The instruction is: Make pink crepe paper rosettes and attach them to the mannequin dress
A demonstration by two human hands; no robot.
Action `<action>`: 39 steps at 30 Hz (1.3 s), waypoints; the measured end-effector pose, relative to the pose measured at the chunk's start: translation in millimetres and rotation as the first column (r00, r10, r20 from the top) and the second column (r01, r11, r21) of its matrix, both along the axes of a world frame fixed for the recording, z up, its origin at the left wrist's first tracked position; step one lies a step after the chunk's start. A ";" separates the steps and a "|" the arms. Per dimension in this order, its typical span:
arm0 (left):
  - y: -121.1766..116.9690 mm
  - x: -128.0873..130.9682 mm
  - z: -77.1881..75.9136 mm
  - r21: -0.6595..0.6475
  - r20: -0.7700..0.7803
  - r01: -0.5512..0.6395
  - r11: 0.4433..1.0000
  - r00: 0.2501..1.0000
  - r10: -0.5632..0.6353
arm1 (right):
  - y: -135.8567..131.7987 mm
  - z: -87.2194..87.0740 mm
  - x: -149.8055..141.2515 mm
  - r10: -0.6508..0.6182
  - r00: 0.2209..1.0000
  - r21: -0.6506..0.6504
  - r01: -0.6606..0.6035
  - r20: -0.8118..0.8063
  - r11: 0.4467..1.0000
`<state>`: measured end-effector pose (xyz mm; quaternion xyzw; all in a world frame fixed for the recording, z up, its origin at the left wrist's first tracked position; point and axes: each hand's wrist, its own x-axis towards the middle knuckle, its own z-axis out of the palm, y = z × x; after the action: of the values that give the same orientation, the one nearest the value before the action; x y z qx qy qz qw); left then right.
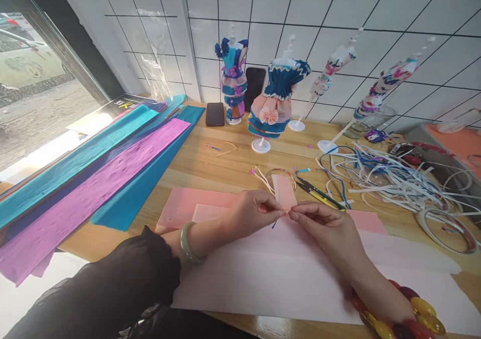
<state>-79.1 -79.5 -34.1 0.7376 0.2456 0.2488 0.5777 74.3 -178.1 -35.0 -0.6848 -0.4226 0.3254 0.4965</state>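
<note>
Both hands meet over the middle of the table and pinch the near edge of a small pink paper strip (286,189). My left hand (250,211), with a green bangle on its wrist, closes thumb and finger on the strip's left corner. On the other corner, my right hand (325,223) pinches with thumb and forefinger. The strip's far end points away from me, with a pale band along its left side. Beneath the hands lie a large white sheet (263,279) and pink paper sheets (188,203). Black-and-yellow tweezers (319,193) rest just right of the strip.
Small dress forms in paper outfits (270,93) stand along the tiled wall. Teal and purple crepe paper (108,163) stretches across the left. Tangled paper strips (391,173) and a tape roll (447,231) lie at right. A phone (215,114) lies at the back.
</note>
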 end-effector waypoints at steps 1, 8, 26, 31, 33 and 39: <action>-0.2 0.2 -0.7 -0.008 -0.002 -0.008 1.000 1.000 0.008 | -0.2 -0.3 0.1 0.002 1.000 -0.002 -0.002 -0.002 1.000; 0.4 0.9 -10.2 0.026 0.007 -0.007 1.000 1.000 0.007 | -0.1 -2.2 -2.3 0.001 1.000 0.052 -0.001 0.007 0.999; 5.4 3.9 -13.9 -0.251 0.154 -0.035 0.967 0.985 0.076 | -2.8 -6.2 -3.1 0.054 0.981 0.073 -0.069 0.184 0.995; 9.2 4.8 -13.6 -0.470 0.199 -0.022 0.882 0.971 0.130 | -4.9 -5.9 -3.1 0.089 0.938 0.075 -0.121 0.335 0.990; 9.9 5.1 -12.9 -0.509 0.198 -0.014 0.861 0.971 0.133 | -5.3 -6.3 -2.3 0.109 0.918 0.079 -0.150 0.382 0.986; 12.9 3.6 -15.0 -0.537 0.205 0.013 0.844 0.972 0.116 | -4.9 -4.8 -0.8 0.183 0.879 0.079 -0.241 0.441 0.967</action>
<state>-75.4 -66.6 -49.1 0.5068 0.2564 0.2696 0.7776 73.5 -183.0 -39.7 -0.6548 -0.6147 0.1905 0.3963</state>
